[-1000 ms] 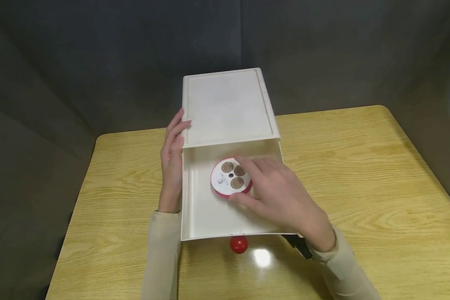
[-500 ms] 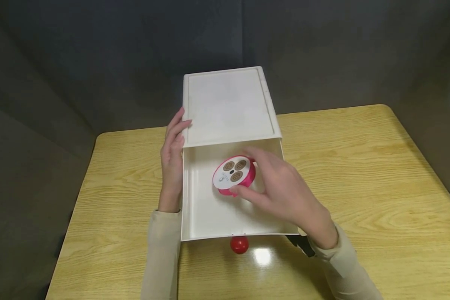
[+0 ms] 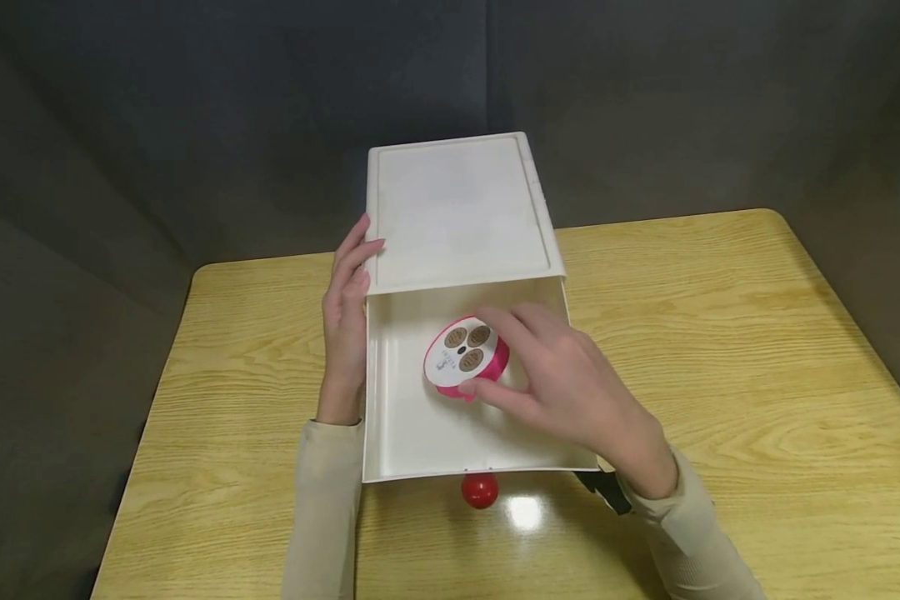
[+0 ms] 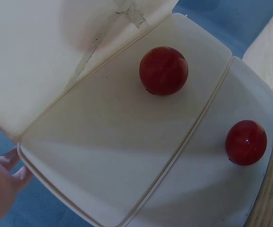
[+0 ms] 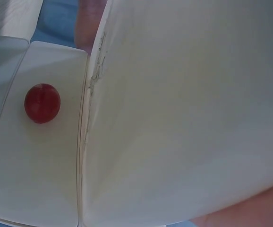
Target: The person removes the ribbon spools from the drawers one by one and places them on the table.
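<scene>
A white drawer unit (image 3: 461,208) stands on the table with its top drawer (image 3: 420,437) pulled out towards me. Inside the drawer, my right hand (image 3: 562,383) grips a spool of pink ribbon (image 3: 447,358), thumb at the near edge and fingers over the far right edge. The spool is tilted, its white face with brown round marks turned up. My left hand (image 3: 345,325) rests along the unit's left side, fingertips over the top edge. In the right wrist view the drawer wall hides the spool, and part of the right hand (image 5: 254,213) shows low on the right.
A red round knob (image 3: 480,490) sticks out from the front of the pulled-out drawer. Lower drawer fronts carry red knobs too, one upper knob (image 4: 163,71) and one lower knob (image 4: 246,142). The wooden table (image 3: 720,358) ends at a dark curtain (image 3: 645,108) behind.
The spool lay nearly flat with my right hand around its edge; now it is held tilted, its right side raised. It has dipped slightly since half a second ago. My left hand stays put.
</scene>
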`<state>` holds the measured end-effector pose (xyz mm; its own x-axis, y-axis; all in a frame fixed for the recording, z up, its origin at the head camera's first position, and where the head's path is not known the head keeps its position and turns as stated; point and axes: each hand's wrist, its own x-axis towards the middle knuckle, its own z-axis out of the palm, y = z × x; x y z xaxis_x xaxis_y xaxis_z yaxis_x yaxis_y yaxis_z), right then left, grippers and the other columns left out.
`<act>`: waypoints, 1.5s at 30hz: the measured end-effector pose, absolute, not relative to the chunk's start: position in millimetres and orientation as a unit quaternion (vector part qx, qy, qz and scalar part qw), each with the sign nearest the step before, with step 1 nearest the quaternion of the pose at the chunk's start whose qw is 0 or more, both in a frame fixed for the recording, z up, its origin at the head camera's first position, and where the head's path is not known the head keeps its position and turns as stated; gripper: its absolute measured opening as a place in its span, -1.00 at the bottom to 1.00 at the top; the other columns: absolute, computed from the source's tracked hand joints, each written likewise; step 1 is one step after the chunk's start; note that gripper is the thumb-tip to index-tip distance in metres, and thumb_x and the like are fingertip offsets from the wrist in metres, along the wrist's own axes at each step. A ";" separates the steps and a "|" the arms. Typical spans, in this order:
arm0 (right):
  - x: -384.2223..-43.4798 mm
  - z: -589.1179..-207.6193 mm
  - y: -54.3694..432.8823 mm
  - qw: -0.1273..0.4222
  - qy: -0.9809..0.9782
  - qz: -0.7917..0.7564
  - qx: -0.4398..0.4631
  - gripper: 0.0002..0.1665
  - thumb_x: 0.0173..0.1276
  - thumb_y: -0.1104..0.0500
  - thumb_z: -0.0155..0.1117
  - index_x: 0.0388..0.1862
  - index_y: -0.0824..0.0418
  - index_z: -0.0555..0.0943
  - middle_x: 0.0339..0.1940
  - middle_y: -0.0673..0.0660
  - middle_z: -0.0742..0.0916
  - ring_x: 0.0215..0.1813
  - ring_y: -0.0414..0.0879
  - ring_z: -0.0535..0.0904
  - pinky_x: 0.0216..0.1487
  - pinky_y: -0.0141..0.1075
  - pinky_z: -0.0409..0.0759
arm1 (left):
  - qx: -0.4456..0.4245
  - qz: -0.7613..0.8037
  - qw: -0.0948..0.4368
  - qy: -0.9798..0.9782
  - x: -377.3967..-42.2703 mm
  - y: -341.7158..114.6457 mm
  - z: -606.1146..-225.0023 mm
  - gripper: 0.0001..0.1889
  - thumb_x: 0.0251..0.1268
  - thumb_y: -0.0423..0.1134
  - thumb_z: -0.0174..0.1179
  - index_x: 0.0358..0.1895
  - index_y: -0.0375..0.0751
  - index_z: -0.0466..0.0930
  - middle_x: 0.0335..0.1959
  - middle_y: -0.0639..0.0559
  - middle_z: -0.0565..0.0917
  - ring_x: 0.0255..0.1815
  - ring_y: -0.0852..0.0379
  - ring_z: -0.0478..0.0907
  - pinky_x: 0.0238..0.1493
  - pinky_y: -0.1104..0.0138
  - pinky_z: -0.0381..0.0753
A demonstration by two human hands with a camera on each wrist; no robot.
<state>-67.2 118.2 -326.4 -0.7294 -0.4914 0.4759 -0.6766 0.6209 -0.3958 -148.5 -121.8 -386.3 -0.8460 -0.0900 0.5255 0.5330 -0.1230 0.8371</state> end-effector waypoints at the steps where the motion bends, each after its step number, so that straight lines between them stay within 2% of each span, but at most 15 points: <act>1: -67.3 -326.7 118.2 0.168 -0.884 0.283 0.333 -0.26 0.17 -0.05 0.61 0.25 0.25 0.59 -0.07 0.18 0.66 -0.10 0.02 0.58 -0.40 -0.19 0.60 | -0.175 -0.728 0.213 -0.628 -148.4 -121.8 -386.5 -0.62 0.52 -0.26 -0.11 0.13 -0.04 0.69 0.54 -0.07 0.36 0.59 -0.04 0.19 0.53 0.08 0.20; 6: -67.7 -326.7 117.9 0.180 -0.877 0.295 0.333 -0.28 0.13 -0.05 0.60 0.15 0.33 0.59 -0.10 0.20 0.67 -0.13 0.02 0.59 -0.34 -0.18 0.62 | -0.168 -0.725 0.207 -0.635 -148.2 -122.1 -386.7 -0.62 0.52 -0.23 -0.11 0.14 0.05 0.69 0.54 -0.04 0.35 0.59 -0.02 0.18 0.52 0.06 0.23; 11: -67.0 -325.1 117.8 0.177 -0.879 0.301 0.325 -0.23 0.10 -0.13 0.59 0.08 0.38 0.56 -0.12 0.21 0.70 -0.17 0.00 0.58 -0.36 -0.22 0.59 | -0.168 -0.722 0.206 -0.638 -148.3 -122.7 -386.8 -0.61 0.53 -0.23 -0.13 0.15 0.05 0.69 0.54 -0.04 0.35 0.59 -0.02 0.18 0.54 0.05 0.21; 14: -66.5 -324.3 117.8 0.171 -0.883 0.294 0.323 -0.23 0.13 -0.16 0.56 0.11 0.36 0.57 -0.08 0.20 0.70 -0.14 0.01 0.59 -0.37 -0.23 0.58 | -0.171 -0.724 0.207 -0.636 -148.5 -122.6 -386.4 -0.61 0.53 -0.24 -0.13 0.14 0.06 0.69 0.54 -0.05 0.35 0.59 -0.02 0.18 0.54 0.06 0.19; 18: -66.6 -324.4 118.3 0.163 -0.888 0.276 0.331 -0.28 0.19 -0.17 0.52 0.17 0.28 0.65 -0.14 0.16 0.66 -0.23 -0.04 0.53 -0.46 -0.28 0.49 | -0.172 -0.725 0.206 -0.634 -148.7 -122.3 -386.1 -0.61 0.52 -0.24 -0.13 0.14 0.10 0.69 0.55 -0.04 0.35 0.59 -0.02 0.17 0.53 0.07 0.21; 21: -67.3 -325.0 118.6 0.159 -0.888 0.268 0.339 -0.40 0.23 -0.17 0.51 0.10 0.18 0.73 -0.22 0.11 0.61 -0.31 -0.09 0.45 -0.50 -0.31 0.41 | -0.172 -0.725 0.206 -0.634 -148.8 -122.1 -386.3 -0.62 0.52 -0.24 -0.13 0.14 -0.04 0.69 0.54 -0.05 0.34 0.59 -0.02 0.17 0.53 0.07 0.21; 23: -67.7 -325.5 118.7 0.159 -0.886 0.266 0.344 -0.48 0.25 -0.19 0.50 0.02 0.14 0.77 -0.25 0.09 0.59 -0.32 -0.09 0.43 -0.49 -0.31 0.41 | -0.171 -0.726 0.206 -0.633 -149.2 -122.2 -387.1 -0.62 0.52 -0.25 -0.13 0.15 -0.20 0.65 0.54 -0.07 0.34 0.59 -0.01 0.17 0.53 0.07 0.20; 25: -67.8 -325.7 118.8 0.160 -0.885 0.268 0.347 -0.51 0.26 -0.20 0.50 -0.03 0.12 0.79 -0.25 0.09 0.59 -0.30 -0.08 0.43 -0.47 -0.30 0.41 | -0.170 -0.725 0.207 -0.634 -149.2 -122.2 -387.4 -0.61 0.51 -0.26 -0.13 0.18 -0.33 0.59 0.54 -0.08 0.34 0.59 -0.01 0.17 0.54 0.09 0.19; 28: -67.7 -326.4 119.2 0.167 -0.881 0.272 0.348 -0.52 0.24 -0.19 0.51 -0.08 0.15 0.80 -0.28 0.10 0.59 -0.30 -0.07 0.43 -0.48 -0.31 0.41 | -0.169 -0.720 0.206 -0.640 -149.0 -122.6 -387.8 -0.60 0.52 -0.25 -0.14 0.20 -0.42 0.53 0.55 -0.06 0.34 0.59 0.00 0.17 0.55 0.09 0.18; 31: -66.9 -326.7 119.6 0.180 -0.878 0.277 0.347 -0.54 0.20 -0.15 0.53 -0.15 0.19 0.80 -0.30 0.11 0.59 -0.30 -0.06 0.43 -0.49 -0.31 0.40 | -0.169 -0.716 0.203 -0.647 -148.1 -123.1 -387.2 -0.58 0.54 -0.23 -0.15 0.22 -0.41 0.52 0.56 -0.03 0.33 0.59 0.01 0.17 0.54 0.07 0.19; 35: -65.4 -326.0 119.1 0.191 -0.875 0.281 0.345 -0.48 0.16 -0.17 0.52 -0.16 0.25 0.75 -0.28 0.13 0.58 -0.29 -0.05 0.44 -0.51 -0.32 0.41 | -0.171 -0.721 0.193 -0.643 -147.3 -123.2 -385.9 -0.60 0.55 -0.20 -0.14 0.21 -0.22 0.61 0.56 0.00 0.32 0.59 0.01 0.16 0.52 0.04 0.24; 38: -64.2 -324.4 118.5 0.187 -0.878 0.277 0.343 -0.42 0.12 -0.20 0.52 -0.18 0.27 0.70 -0.26 0.12 0.58 -0.27 -0.05 0.44 -0.52 -0.32 0.41 | -0.174 -0.724 0.191 -0.640 -148.3 -123.0 -385.9 -0.61 0.55 -0.20 -0.14 0.21 -0.16 0.63 0.56 -0.01 0.32 0.59 0.00 0.16 0.52 0.03 0.24; 41: -63.3 -323.5 118.0 0.176 -0.884 0.269 0.340 -0.44 0.13 -0.20 0.52 -0.18 0.25 0.73 -0.27 0.10 0.57 -0.28 -0.06 0.43 -0.52 -0.32 0.39 | -0.176 -0.723 0.194 -0.640 -149.3 -123.2 -386.3 -0.60 0.55 -0.20 -0.14 0.21 -0.25 0.60 0.56 -0.02 0.33 0.60 -0.01 0.17 0.54 0.04 0.21; 45: -63.3 -323.9 117.0 0.155 -0.889 0.262 0.342 -0.54 0.22 -0.16 0.49 -0.09 0.15 0.81 -0.27 0.09 0.57 -0.26 -0.07 0.42 -0.48 -0.32 0.38 | -0.177 -0.721 0.200 -0.639 -148.9 -124.1 -386.2 -0.59 0.54 -0.21 -0.13 0.22 -0.35 0.57 0.55 -0.04 0.33 0.60 -0.01 0.17 0.55 0.05 0.18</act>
<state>-63.3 117.0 -323.9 -0.7176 -0.5267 0.4557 -0.6897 0.6281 -0.3603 -148.9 -124.1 -386.2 -0.8577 -0.0616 0.5104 0.5141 -0.1027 0.8516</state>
